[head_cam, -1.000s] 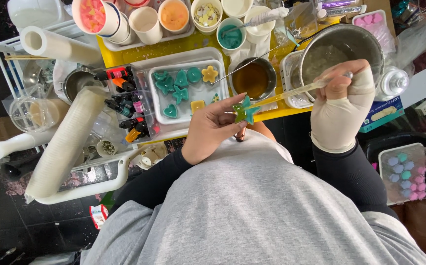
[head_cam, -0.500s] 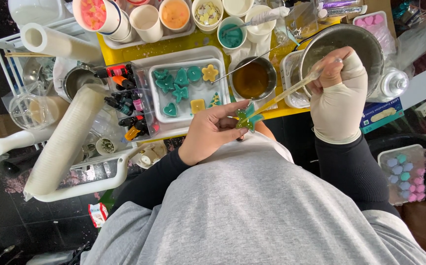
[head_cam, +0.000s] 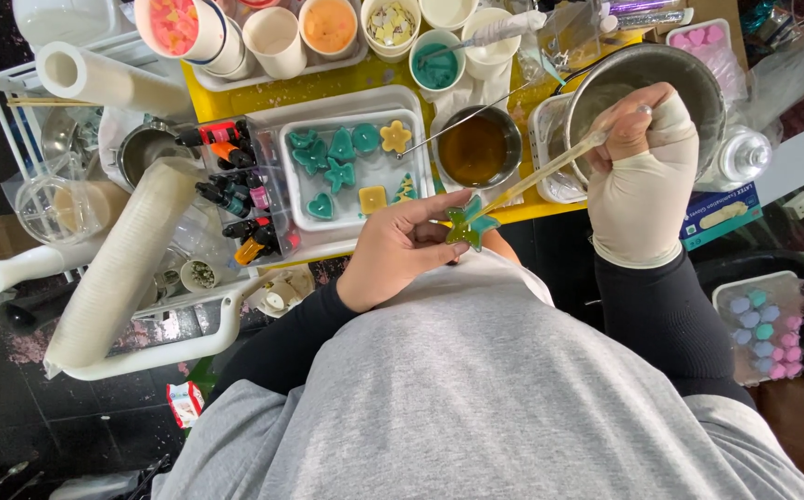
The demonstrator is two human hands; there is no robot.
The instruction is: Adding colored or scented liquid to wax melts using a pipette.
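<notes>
My left hand (head_cam: 402, 248) is bare and pinches a small star-shaped mould (head_cam: 470, 224), teal with yellow-green filling, in front of my chest. My right hand (head_cam: 643, 176) wears a cream glove and grips a clear pipette (head_cam: 550, 171) holding amber liquid. The pipette's tip rests at the star mould. Just beyond the hands stands a small steel bowl of amber liquid (head_cam: 473, 148). A white tray (head_cam: 351, 167) to its left holds several teal and yellow shaped pieces.
A large steel pot (head_cam: 647, 79) sits behind my right hand. Cups of coloured bits (head_cam: 328, 28) line the yellow table's far edge. Small dye bottles (head_cam: 235, 199) lie left of the tray. A long stack of cups (head_cam: 119, 268) and a paper roll (head_cam: 106, 83) are far left. A tray of pastel pieces (head_cam: 763, 319) sits right.
My right hand has shifted slightly and tilted the pipette, keeping its tip at the star mould. My left hand has held the mould nearly still.
</notes>
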